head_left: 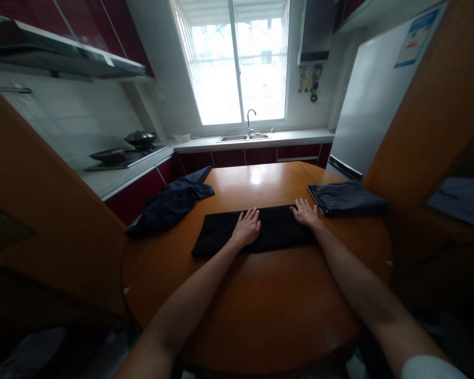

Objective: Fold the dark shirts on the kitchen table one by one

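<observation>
A black garment (pixel 276 231), folded into a long flat strip, lies across the middle of the round wooden table (pixel 268 305). My left hand (pixel 247 227) rests flat on the cloth near its centre, fingers stretched out. At the strip's right end my right hand (pixel 305 212) lies with its fingers spread, touching the cloth's far edge. Which kind of garment it is, I cannot tell. Just beyond my right hand sits a stack of folded dark grey clothes (pixel 347 198). Crumpled dark blue clothing (pixel 174 200) lies at the table's left side, partly over the edge.
Behind the table runs a counter with a sink (pixel 243 138) and a tap under a window. A stove with a lidded pan (pixel 140 138) stands at the left, below a range hood (pixel 63 52). A fridge (pixel 373 100) stands at the right.
</observation>
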A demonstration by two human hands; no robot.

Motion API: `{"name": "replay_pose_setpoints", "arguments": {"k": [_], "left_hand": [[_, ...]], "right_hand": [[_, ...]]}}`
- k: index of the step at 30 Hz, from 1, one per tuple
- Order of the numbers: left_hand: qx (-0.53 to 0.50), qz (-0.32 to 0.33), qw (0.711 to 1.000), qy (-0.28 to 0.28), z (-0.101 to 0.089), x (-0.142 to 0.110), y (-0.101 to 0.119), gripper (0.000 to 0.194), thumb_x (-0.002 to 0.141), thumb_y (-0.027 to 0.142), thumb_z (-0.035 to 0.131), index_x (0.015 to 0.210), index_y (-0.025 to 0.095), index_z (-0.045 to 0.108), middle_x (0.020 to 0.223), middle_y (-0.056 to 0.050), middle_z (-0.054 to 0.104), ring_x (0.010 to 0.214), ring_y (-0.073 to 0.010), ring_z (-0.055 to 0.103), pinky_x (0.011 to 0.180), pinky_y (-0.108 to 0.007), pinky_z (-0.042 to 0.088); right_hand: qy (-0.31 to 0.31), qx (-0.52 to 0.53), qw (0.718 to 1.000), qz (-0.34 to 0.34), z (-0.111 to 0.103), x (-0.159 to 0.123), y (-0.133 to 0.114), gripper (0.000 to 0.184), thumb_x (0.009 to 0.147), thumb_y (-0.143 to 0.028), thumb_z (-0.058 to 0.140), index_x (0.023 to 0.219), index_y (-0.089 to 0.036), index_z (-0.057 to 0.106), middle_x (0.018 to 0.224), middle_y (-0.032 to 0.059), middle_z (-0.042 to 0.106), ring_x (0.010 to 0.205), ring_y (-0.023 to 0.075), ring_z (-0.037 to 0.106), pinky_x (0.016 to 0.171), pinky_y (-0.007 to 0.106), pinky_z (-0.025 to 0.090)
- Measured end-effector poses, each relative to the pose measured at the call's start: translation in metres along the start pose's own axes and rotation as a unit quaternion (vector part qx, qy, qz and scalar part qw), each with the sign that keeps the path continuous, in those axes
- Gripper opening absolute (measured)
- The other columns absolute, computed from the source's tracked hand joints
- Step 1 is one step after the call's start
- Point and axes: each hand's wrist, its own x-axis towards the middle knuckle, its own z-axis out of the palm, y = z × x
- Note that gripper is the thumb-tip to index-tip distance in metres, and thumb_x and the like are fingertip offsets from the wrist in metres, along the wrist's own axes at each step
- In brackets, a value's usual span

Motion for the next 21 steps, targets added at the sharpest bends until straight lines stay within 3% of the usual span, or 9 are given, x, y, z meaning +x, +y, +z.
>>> {"name": "replay_pose_setpoints", "arguments": {"k": [2, 5, 8, 10, 16, 21], "left_hand": [[-0.001, -0.001, 1.0, 0.002, 0.0, 0.0, 0.0, 0.055, 0.102, 0.034, 0.028, 0.155, 0.02, 0.033, 0.162, -0.01, 0.029, 0.15, -0.0241, 0.023, 0.121, -0.048, 0.019], [-0.004, -0.001, 1.0, 0.002, -0.001, -0.001, 0.001, 0.055, 0.102, 0.034, 0.028, 0.155, 0.019, 0.034, 0.162, -0.01, 0.029, 0.15, -0.0243, 0.024, 0.121, -0.048, 0.019], [-0.003, 0.001, 1.0, 0.001, -0.003, -0.003, 0.003, 0.056, 0.102, 0.034, 0.027, 0.155, 0.016, 0.034, 0.162, -0.011, 0.029, 0.151, -0.0247, 0.022, 0.121, -0.049, 0.018], [-0.004, -0.002, 1.0, -0.001, -0.003, -0.005, 0.006, 0.056, 0.102, 0.034, 0.027, 0.154, 0.014, 0.033, 0.162, -0.011, 0.028, 0.151, -0.0251, 0.021, 0.122, -0.049, 0.017], [-0.063, -0.04, 0.997, -0.037, -0.004, -0.005, -0.002, 0.065, 0.102, 0.051, 0.025, 0.157, 0.015, 0.028, 0.164, -0.011, 0.023, 0.152, -0.0246, 0.016, 0.123, -0.049, 0.013], [-0.091, -0.129, 0.985, -0.076, -0.017, -0.027, -0.048, 0.074, 0.1, 0.061, 0.018, 0.158, 0.015, 0.023, 0.165, -0.013, 0.017, 0.153, -0.0266, 0.014, 0.122, -0.051, 0.012]], "right_hand": [[0.054, 0.005, 0.998, 0.013, -0.002, -0.004, -0.009, 0.067, 0.103, -0.049, 0.021, 0.157, -0.009, 0.025, 0.164, 0.0176, 0.017, 0.153, 0.0288, 0.01, 0.12, 0.058, 0.004], [0.115, 0.01, 0.99, -0.078, 0.005, -0.017, -0.045, 0.061, 0.103, -0.041, 0.023, 0.156, -0.011, 0.029, 0.163, 0.0165, 0.023, 0.152, 0.0277, 0.012, 0.12, 0.056, 0.004], [0.062, 0.011, 0.979, -0.192, 0.021, -0.034, -0.082, 0.06, 0.102, -0.039, 0.026, 0.156, -0.015, 0.029, 0.163, 0.0135, 0.025, 0.152, 0.0268, 0.014, 0.12, 0.055, 0.008], [0.01, 0.003, 0.977, -0.211, 0.031, -0.042, -0.095, 0.061, 0.101, -0.04, 0.029, 0.157, -0.016, 0.027, 0.164, 0.0122, 0.021, 0.152, 0.0271, 0.012, 0.12, 0.057, 0.011], [-0.013, 0.008, 0.981, -0.194, 0.04, -0.038, -0.086, 0.062, 0.101, -0.043, 0.031, 0.158, -0.018, 0.026, 0.165, 0.0103, 0.018, 0.152, 0.0302, 0.012, 0.119, 0.06, 0.011], [-0.034, 0.005, 0.986, -0.166, 0.035, -0.033, -0.076, 0.065, 0.101, -0.047, 0.025, 0.159, -0.017, 0.022, 0.165, 0.0089, 0.017, 0.152, 0.03, 0.013, 0.12, 0.058, 0.011]]}}
